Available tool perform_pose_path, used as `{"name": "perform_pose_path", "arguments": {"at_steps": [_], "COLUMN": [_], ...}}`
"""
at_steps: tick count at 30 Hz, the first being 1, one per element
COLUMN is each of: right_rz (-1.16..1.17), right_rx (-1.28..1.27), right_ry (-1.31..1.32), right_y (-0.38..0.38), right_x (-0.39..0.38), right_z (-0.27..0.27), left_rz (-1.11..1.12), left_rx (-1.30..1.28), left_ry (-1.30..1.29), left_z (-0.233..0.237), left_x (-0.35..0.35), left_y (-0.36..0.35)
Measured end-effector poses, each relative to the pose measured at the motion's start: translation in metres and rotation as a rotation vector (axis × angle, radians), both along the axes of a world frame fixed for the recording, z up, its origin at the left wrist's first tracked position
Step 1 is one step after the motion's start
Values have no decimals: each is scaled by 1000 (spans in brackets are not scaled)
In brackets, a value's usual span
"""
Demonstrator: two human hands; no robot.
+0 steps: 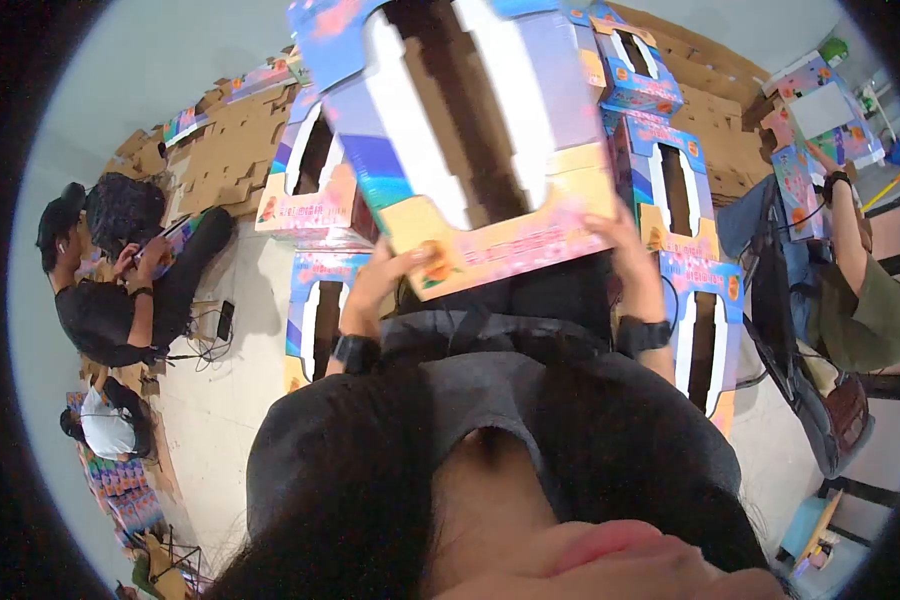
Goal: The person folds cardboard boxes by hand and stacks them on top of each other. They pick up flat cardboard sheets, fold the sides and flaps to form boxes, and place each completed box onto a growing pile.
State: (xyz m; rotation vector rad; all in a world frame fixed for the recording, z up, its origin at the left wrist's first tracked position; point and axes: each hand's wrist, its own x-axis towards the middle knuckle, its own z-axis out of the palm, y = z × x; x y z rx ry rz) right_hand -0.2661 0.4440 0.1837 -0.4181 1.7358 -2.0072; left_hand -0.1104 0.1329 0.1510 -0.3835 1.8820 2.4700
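Note:
A printed cardboard fruit box [360,150] fills the top middle of the view, held up in front of my body and tilted. Its top has a long opening with white flaps at both sides, and the brown inside shows through. My left hand [375,285] grips the near left corner, thumb on the printed face beside an orange picture. At the near right corner, my right hand [630,250] holds the same box with the thumb on its edge. The fingers under the box are hidden. Black bands circle both wrists.
Similar boxes stand on the left [315,215] and in a right-hand stack [685,215]. Flattened brown cardboard [235,150] lies behind. One person [100,290] sits at left; another person's arm [850,225] reaches to a box at right. A black chair [780,330] stands near the right stack.

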Motion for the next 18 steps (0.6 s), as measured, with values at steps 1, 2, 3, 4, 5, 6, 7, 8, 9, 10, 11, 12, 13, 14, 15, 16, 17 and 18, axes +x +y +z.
{"name": "perform_pose_path", "arguments": {"at_steps": [1,2,3,4,5,6,7,8,9,10,11,12,13,14,15,16,17,18], "right_rz": [-80,-162,-224,-289,-317,-344,-358,-373,-443,-555,-593,-629,-612,-613,-614,-615,-682,-628], "right_rx": [63,127,81,38,46,55,-19,-96,-57,-88,-98,-108,-126,-111,-94,-76,-103,-65], "right_ry": [17,37,61,86,128,170,122,77,63,15,-10,-34,-30,-93,-153,-214,-229,-277], "right_y": [17,34,48,62,78,93,106,119,136,158,168,177,189,201,214,228,243,253], "right_x": [-2,-5,-7,-9,-15,-20,-22,-24,-31,-44,-47,-50,-57,-63,-69,-77,-88,-90], "right_z": [13,23,31,38,44,51,61,70,73,66,71,77,75,71,67,59,41,38], "left_rz": [-42,-134,-215,-278,-291,-306,-358,-324,-362,-376,-382,-386,-367,-349,-342,-345,-350,-396], "left_rx": [26,12,-44,-60,-88,-34,6,-5,-24,53,98,143,193,244,271,190,109,134], "left_ry": [89,113,133,191,242,273,292,333,389,399,394,390,373,358,334,309,283,246], "left_z": [5,19,21,29,35,50,55,57,59,66,63,61,63,65,56,41,25,31], "left_x": [-13,-26,-43,-59,-74,-88,-104,-119,-137,-151,-168,-183,-191,-198,-207,-217,-226,-220], "left_y": [13,25,32,42,54,71,85,101,117,134,152,170,185,200,216,229,242,251]}}
